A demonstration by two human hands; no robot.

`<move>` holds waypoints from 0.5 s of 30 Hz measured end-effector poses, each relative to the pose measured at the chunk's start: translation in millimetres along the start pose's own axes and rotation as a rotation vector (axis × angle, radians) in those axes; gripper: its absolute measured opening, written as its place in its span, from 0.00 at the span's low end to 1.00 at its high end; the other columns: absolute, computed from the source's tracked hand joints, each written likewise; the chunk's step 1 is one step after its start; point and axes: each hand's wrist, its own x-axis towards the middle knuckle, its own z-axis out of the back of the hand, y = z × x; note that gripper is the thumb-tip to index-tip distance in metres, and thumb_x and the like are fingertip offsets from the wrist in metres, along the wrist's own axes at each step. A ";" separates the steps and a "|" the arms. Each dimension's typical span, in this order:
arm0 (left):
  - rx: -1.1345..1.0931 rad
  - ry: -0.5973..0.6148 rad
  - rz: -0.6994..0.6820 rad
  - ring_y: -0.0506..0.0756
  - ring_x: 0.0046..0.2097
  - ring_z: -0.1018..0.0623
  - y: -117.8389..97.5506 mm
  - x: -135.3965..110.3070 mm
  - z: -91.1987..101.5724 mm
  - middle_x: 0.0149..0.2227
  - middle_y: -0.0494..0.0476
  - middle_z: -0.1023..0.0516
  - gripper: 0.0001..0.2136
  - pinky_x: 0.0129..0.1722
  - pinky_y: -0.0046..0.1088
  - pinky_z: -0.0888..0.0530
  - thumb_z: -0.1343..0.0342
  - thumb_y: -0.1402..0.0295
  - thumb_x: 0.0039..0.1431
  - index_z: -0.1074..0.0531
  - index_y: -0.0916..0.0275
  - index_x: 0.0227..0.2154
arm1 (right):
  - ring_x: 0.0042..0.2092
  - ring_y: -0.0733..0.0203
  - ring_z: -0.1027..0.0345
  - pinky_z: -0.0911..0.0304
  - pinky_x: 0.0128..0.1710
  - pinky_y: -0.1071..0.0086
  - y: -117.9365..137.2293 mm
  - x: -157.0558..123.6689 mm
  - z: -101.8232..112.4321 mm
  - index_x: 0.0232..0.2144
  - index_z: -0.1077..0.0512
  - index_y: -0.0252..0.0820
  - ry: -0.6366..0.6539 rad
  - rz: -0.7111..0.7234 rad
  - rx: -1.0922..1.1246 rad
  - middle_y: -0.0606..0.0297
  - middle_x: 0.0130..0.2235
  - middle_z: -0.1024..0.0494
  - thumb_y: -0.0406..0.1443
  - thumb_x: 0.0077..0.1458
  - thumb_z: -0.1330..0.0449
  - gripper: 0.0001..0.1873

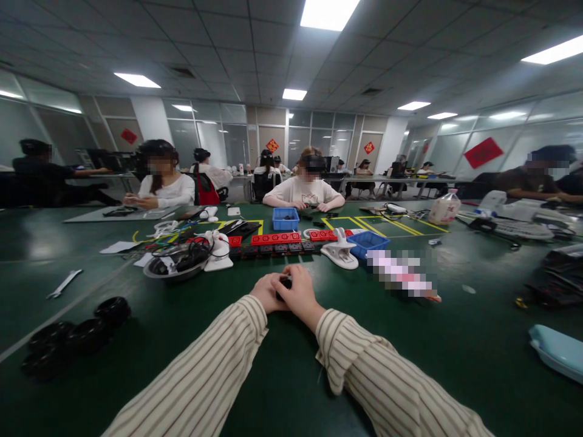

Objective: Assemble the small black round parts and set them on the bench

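My left hand and my right hand meet above the green table at its middle, both in striped sleeves. Together their closed fingers grip a small black part, mostly hidden between them. Just beyond the hands lies a row of red and black socket modules. A white clip-shaped holder stands to the right of that row.
Several black round parts lie at the near left, with a white flat tool beyond. A bowl of cables sits ahead left, and two blue bins stand further back. A pale blue case lies right. Other people sit opposite.
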 end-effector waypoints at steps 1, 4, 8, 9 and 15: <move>0.042 -0.029 0.025 0.63 0.47 0.31 -1.4 -1.1 -0.9 0.44 0.59 0.29 0.29 0.49 0.37 0.35 0.36 0.62 0.34 0.33 0.62 0.43 | 0.39 0.58 0.41 0.46 0.39 0.66 0.2 0.1 -0.9 0.31 0.34 0.40 0.010 -0.025 -0.037 0.62 0.35 0.32 0.43 0.48 0.41 0.13; 0.148 -0.080 0.081 0.65 0.44 0.31 -3.2 -2.5 -2.3 0.40 0.63 0.30 0.22 0.44 0.40 0.33 0.37 0.62 0.36 0.31 0.65 0.36 | 0.39 0.57 0.41 0.46 0.38 0.65 -0.3 1.1 -2.8 0.30 0.33 0.40 0.048 -0.071 -0.089 0.62 0.34 0.31 0.42 0.46 0.41 0.12; 0.201 -0.062 0.056 0.62 0.43 0.30 0.4 -0.2 -2.7 0.38 0.60 0.29 0.17 0.44 0.37 0.32 0.38 0.62 0.37 0.29 0.63 0.32 | 0.38 0.58 0.40 0.46 0.39 0.65 -1.9 2.9 -2.0 0.29 0.32 0.40 0.051 -0.033 -0.061 0.63 0.34 0.30 0.37 0.47 0.42 0.07; 0.201 -0.058 0.044 0.61 0.44 0.30 2.0 0.7 -3.0 0.39 0.59 0.29 0.18 0.45 0.36 0.32 0.38 0.62 0.38 0.29 0.63 0.34 | 0.38 0.58 0.40 0.47 0.39 0.66 -1.9 3.0 -1.2 0.29 0.31 0.40 0.058 -0.013 -0.050 0.63 0.34 0.30 0.35 0.47 0.43 0.05; 0.173 -0.014 -0.011 0.60 0.46 0.30 11.6 4.2 -5.4 0.42 0.58 0.27 0.20 0.49 0.34 0.34 0.38 0.64 0.40 0.29 0.63 0.39 | 0.40 0.60 0.40 0.48 0.45 0.66 3.1 1.3 5.3 0.22 0.32 0.41 0.088 0.108 -0.004 0.67 0.29 0.29 0.28 0.45 0.46 0.06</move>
